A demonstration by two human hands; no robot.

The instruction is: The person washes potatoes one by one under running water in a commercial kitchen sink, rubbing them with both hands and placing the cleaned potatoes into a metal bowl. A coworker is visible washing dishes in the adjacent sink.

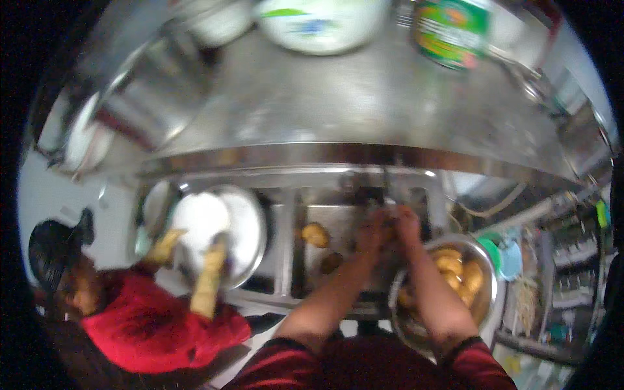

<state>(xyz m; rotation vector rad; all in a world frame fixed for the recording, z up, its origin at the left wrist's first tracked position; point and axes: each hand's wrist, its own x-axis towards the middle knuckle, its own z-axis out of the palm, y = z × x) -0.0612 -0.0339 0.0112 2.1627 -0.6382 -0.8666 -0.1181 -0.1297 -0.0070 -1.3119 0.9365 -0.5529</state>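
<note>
Both of my hands are close together over the right part of a steel sink basin (336, 210), near the faucet. The view is blurred there. My left hand (371, 231) has something darkish at its fingers that I cannot make out. Beside it is my right hand (405, 223), its fingers bent towards the left one. A yellowish piece that looks like a potato (315, 235) lies in the basin to the left, with a darker brown piece (332, 263) below it. Under my right forearm stands a steel bowl (493, 292) of yellow-brown potatoes (449, 265) in liquid.
A co-worker (161, 317) in red, with a black cap and yellowish sleeves or gloves, handles large white round dishes (201, 222) in the left basin. A steel shelf (336, 97) spans above, holding a steel pot (156, 102), a white plate (321, 29) and a green can (452, 34).
</note>
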